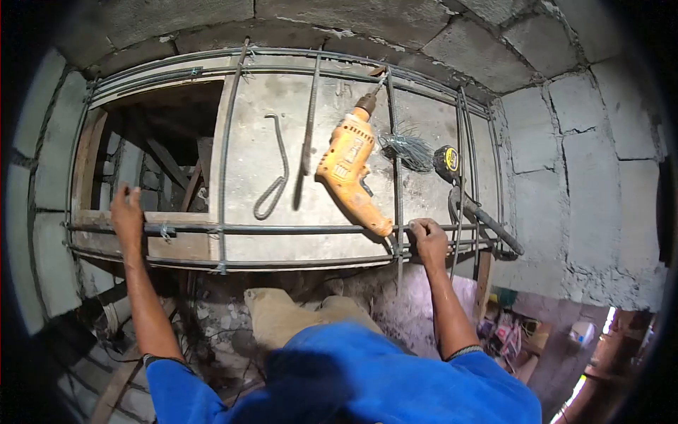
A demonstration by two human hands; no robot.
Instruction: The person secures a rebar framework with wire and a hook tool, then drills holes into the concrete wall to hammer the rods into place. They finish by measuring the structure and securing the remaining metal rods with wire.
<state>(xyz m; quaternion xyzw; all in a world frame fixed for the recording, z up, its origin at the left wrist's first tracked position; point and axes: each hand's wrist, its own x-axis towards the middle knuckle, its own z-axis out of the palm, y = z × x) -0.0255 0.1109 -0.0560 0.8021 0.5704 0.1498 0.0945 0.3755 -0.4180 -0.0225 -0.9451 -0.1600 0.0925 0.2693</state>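
My left hand [128, 219] is raised at the near-left corner of the opening, fingers apart, with nothing visible in it. Close below it run the near steel rebars [296, 230], tied with wire. My right hand [429, 242] has its fingers curled at the right part of these bars, beside a crossbar [397, 184], and appears to grip the rebar. An orange power drill [347, 169] lies on the board between my hands, its bit pointing away. Right of the drill, a bundle of tie wire [411, 151] rests against the crossbar.
A black-and-yellow tape measure [446, 162] and a dark-handled tool [491, 222] lie at the right. A bent steel rod [281, 169] lies on the board [261, 99]. A framed opening [169, 141] is at the left. Block walls [593, 169] surround the frame.
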